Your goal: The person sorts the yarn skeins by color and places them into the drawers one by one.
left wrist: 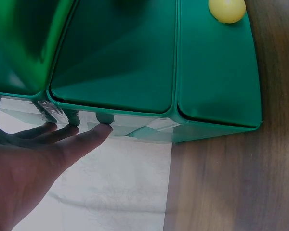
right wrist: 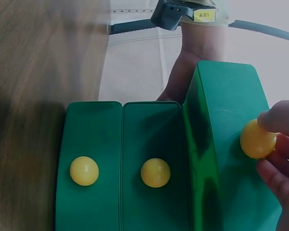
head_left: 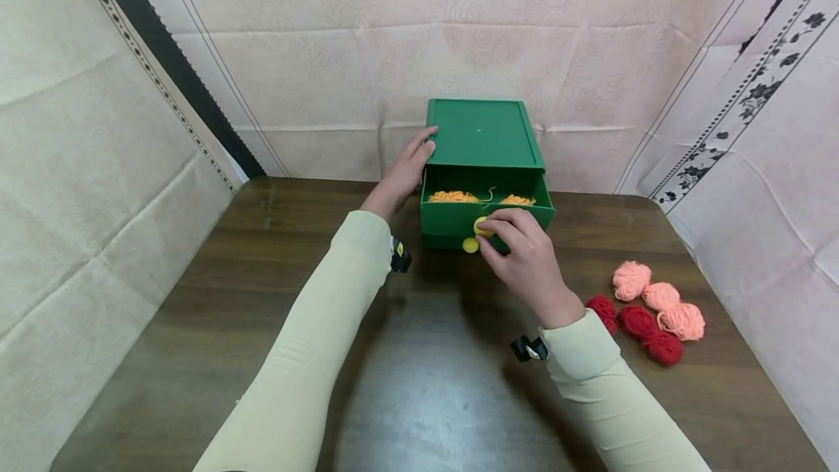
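A green drawer box [head_left: 483,133] stands at the back of the table, its top drawer [head_left: 439,221] pulled out. Inside that drawer lie clumps of orange yarn [head_left: 454,197]. Thumb and fingers of my right hand [head_left: 524,250] pinch the drawer's round yellow knob [right wrist: 257,139]. Two lower drawers, each with a yellow knob [right wrist: 155,172], sit closed in the right wrist view. My left hand [head_left: 405,172] rests against the box's left side. In the left wrist view, the extended fingers [left wrist: 84,144] touch that side wall.
On the right of the wooden table [head_left: 275,326] lie several small yarn balls: pink ones [head_left: 682,320] beside dark red ones [head_left: 662,347]. Pale patterned cloth [head_left: 393,64] hangs behind the table and along both sides.
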Available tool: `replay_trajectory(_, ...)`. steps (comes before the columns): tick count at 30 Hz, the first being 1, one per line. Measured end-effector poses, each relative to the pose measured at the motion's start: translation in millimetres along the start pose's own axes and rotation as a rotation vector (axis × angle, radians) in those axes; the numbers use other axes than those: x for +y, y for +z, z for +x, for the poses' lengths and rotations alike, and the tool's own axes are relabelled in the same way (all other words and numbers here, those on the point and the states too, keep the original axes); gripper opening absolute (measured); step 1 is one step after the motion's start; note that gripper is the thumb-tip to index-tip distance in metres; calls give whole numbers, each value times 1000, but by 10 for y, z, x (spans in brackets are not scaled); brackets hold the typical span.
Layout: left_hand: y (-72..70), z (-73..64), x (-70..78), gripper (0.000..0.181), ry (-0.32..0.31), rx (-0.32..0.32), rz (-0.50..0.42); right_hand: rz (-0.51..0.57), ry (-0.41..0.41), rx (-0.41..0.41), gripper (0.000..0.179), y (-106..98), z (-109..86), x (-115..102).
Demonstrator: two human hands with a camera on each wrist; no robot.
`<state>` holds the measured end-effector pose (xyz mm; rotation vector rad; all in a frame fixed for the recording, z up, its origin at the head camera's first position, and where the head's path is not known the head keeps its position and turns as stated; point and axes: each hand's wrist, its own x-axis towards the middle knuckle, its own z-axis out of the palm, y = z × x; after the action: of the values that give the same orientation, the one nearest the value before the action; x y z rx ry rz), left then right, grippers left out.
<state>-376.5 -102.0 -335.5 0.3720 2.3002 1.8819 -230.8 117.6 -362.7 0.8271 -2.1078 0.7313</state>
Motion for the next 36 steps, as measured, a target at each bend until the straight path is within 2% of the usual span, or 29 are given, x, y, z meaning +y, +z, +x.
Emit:
replay_trajectory(10, -12, -16, 21, 49, -9, -9, -7, 1, 28, -18, 21, 13, 40, 8)
replay_trajectory(23, -16, -3, -22, 46, -7, -3, -43, -3, 43, -8, 19, 63, 67, 66)
replay_trajectory(26, -23, -22, 9, 47, -16, -17, -41, 1, 50, -9, 19, 64, 78, 73)
replay_trajectory(32, -32, -137, 163, 49, -39, -52, -50, 6, 56, 0, 19, 87, 83, 102)
replay_trajectory(36, -32, -175, 205, 50, -39, -52, -32, 3, 61, 3, 19, 95, 93, 108)
